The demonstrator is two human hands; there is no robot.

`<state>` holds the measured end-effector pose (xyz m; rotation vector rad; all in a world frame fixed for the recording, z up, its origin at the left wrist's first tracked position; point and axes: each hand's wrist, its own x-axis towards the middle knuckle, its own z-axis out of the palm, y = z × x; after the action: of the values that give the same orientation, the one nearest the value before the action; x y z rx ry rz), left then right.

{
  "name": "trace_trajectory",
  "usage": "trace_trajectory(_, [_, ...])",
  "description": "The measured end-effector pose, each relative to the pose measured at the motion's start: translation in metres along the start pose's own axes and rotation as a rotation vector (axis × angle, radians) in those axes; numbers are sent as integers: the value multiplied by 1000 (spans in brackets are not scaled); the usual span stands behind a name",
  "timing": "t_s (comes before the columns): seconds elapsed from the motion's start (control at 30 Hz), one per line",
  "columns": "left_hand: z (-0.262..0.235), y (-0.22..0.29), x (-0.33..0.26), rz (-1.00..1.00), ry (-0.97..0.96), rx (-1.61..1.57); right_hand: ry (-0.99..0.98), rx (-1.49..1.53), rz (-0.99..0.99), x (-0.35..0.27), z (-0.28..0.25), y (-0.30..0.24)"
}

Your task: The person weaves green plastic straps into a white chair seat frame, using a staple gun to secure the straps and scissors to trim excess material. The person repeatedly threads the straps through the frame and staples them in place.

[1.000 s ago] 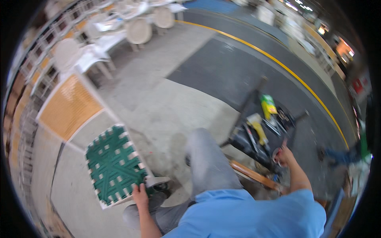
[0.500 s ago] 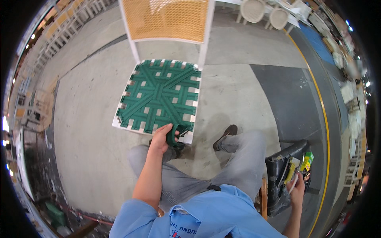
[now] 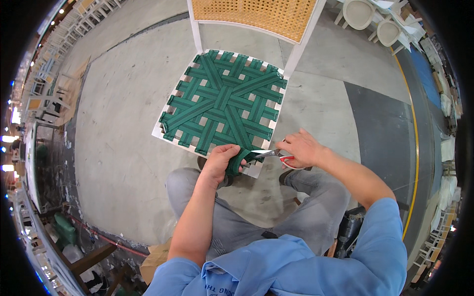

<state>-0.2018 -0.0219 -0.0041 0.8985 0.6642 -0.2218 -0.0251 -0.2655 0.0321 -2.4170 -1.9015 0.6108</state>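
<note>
One green strap (image 3: 237, 163) inside left grip (image 3: 220, 160)

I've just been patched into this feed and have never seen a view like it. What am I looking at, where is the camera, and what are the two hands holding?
There is no machine here: a person works with bare hands. The one picture comes from a fisheye camera on the person's head, looking down, so straight edges bend near the rim and the forearms enter from below. The person sits on a concrete floor facing a white chair frame with a cane back and a seat woven of green webbing. The left hand has a closed grip on a loose webbing end at the seat's near edge. The right hand holds red-handled scissors, blades pointed at that end. More white chairs stand behind.
</note>
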Motion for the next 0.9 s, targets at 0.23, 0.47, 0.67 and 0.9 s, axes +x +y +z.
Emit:
trace_trajectory(0.23, [-1,-2,-1,-16,-38,-2,-37,-51,-226,36,5,11])
trace_trajectory(0.47, [-3,0,-13,-9,-17,42,-5,4,-283,38,6,3])
trace_trajectory(0.67, [7,3,-30,127,57,-23,26,58,-205,33,23,-11])
trace_trajectory(0.9, [15,-25,-51,5,-79,186,588,425,408,-96,19,-25])
